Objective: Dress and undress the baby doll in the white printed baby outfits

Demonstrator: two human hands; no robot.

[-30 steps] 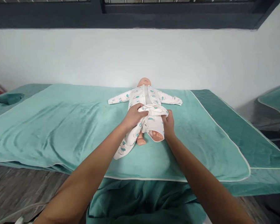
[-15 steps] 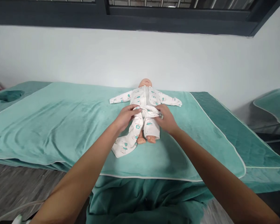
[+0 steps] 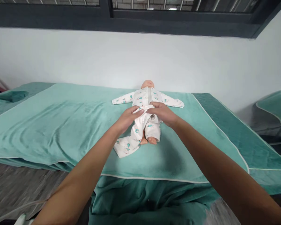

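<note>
A baby doll [image 3: 148, 83] lies on its back, head toward the wall, in a white printed long-sleeved top [image 3: 139, 97]. White printed baby pants [image 3: 137, 129] are bunched at its waist. Their leg on the right is around the doll's leg, with a bare foot [image 3: 152, 140] out of the cuff. The other pant leg trails off to the left, beside the second foot [image 3: 143, 141]. My left hand [image 3: 129, 118] pinches the waistband from the left side. My right hand [image 3: 163, 113] grips the waistband near its middle, fingertips partly hidden by cloth.
A light green blanket [image 3: 61, 125] with white piping covers the bed, over a darker green cover [image 3: 243, 134]. Behind the bed stands a white wall [image 3: 121, 59] below a dark window frame [image 3: 178, 23]. At the right edge is another green-covered surface [image 3: 277, 104].
My right hand has left the pant leg's side and moved up and left along the waistband. The cuff on the right has settled, showing the foot. My left hand keeps hold.
</note>
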